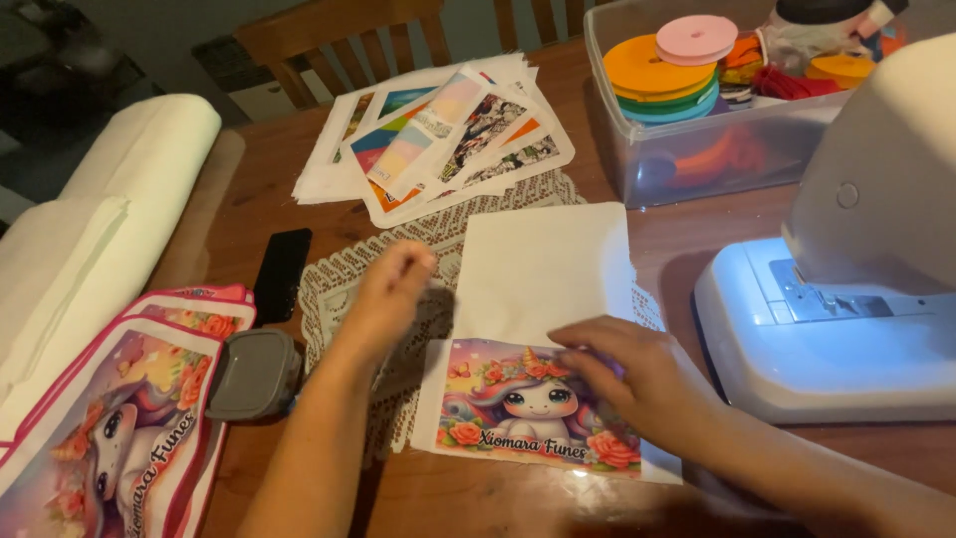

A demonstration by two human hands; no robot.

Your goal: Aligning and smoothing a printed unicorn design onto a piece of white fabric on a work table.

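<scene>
Unicorn print (533, 408) under right hand (627, 369); left hand (393, 284) just beside.

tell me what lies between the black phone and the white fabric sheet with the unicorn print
In the head view, the cream lace doily and the left hand lie between the black phone and the white fabric sheet.

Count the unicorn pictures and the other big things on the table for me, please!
Unicorn pictures: 2, the fabric panel under the right hand and the pink pouch.
Sewing machines: 1.
Clear bins: 1.
Lace doilies: 1.
Black phones: 1.
Grey cases: 1.
Print stacks: 1.
Left hand holds nothing.
Total: 8 things.
</scene>
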